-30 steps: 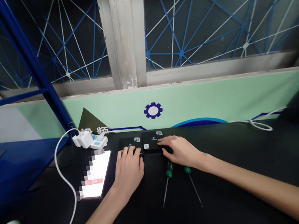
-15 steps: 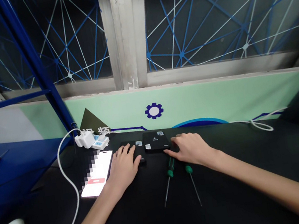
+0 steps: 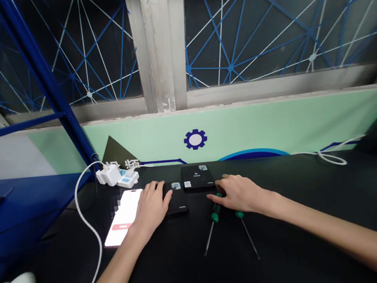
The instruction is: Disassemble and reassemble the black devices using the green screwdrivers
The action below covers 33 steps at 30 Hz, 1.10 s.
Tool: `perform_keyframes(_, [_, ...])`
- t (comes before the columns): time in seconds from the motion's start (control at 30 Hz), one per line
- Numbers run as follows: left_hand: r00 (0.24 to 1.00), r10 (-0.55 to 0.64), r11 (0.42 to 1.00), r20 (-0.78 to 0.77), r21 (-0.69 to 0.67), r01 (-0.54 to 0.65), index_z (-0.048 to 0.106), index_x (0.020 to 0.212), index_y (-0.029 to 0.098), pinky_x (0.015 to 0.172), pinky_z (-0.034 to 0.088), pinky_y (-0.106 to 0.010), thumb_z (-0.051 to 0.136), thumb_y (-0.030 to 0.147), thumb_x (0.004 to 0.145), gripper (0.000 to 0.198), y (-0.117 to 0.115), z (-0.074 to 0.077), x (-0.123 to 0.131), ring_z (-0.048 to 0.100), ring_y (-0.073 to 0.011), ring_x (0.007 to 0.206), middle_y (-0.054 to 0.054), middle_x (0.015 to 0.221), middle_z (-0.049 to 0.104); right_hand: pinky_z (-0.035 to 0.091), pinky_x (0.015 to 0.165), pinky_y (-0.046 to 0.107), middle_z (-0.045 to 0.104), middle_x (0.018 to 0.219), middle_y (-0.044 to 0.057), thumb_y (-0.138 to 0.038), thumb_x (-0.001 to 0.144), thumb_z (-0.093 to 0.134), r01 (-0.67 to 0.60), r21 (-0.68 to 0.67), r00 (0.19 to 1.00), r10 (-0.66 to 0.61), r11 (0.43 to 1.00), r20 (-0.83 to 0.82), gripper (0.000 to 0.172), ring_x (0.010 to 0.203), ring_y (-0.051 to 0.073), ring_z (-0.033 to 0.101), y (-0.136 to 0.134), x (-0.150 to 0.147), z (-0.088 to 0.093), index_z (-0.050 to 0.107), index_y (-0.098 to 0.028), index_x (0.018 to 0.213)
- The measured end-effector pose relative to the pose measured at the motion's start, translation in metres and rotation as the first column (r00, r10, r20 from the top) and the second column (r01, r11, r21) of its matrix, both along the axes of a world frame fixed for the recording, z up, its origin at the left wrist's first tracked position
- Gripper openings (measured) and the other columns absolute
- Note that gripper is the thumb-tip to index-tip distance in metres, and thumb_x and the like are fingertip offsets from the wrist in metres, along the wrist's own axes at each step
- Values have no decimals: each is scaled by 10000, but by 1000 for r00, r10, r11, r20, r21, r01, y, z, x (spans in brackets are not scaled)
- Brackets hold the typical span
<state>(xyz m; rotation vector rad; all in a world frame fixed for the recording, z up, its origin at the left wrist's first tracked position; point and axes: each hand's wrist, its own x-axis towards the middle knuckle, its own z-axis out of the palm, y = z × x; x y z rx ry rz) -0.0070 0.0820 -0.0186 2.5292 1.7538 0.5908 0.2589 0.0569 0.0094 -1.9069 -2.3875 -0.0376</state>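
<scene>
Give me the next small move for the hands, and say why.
Probably close the right hand on the left green-handled screwdriver: the fingers sit right at its handle, while the left hand rests on the flat black box.

White Chinese characters on the mint-green wall panel (image 3: pixel 117 166) sit just above the tabletop's far edge, partly cut off and not surely legible, left of a navy gear emblem (image 3: pixel 195 139). The black box (image 3: pixel 196 176) near that edge bears white print and small square stickers, too small to read; the phone screen (image 3: pixel 124 217) is pixelated.
</scene>
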Motion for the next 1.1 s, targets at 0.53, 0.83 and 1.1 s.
perform_keyframes(0.53, [977, -70, 956, 202, -266, 123, 663, 1071, 236, 918, 465, -414, 714, 513, 825, 374, -15, 21, 4, 581, -311, 1118, -65, 1105, 666, 445, 402, 265, 622, 559, 3, -494, 750, 693, 13, -335, 962, -103, 942, -254, 342, 456, 172, 613, 21, 22, 9, 544, -212, 628])
perform_keyframes(0.83, [951, -217, 948, 221, -183, 259, 651, 1112, 226, 902, 464, -397, 530, 469, 956, 313, -23, 15, 18, 579, -295, 1125, -63, 1090, 666, 483, 360, 270, 647, 592, 20, -463, 762, 718, 47, -375, 946, -161, 926, -280, 354, 379, 150, 598, 20, 24, 14, 528, -195, 630])
perform_keyframes(1.1, [949, -227, 906, 220, -309, 289, 674, 1168, 227, 822, 489, -356, 686, 623, 792, 546, -8, 18, -11, 635, -295, 1024, -84, 1150, 654, 421, 526, 303, 683, 641, 44, -482, 876, 602, 19, -232, 986, -57, 973, -157, 347, 576, 204, 656, 14, 23, 21, 589, -206, 667])
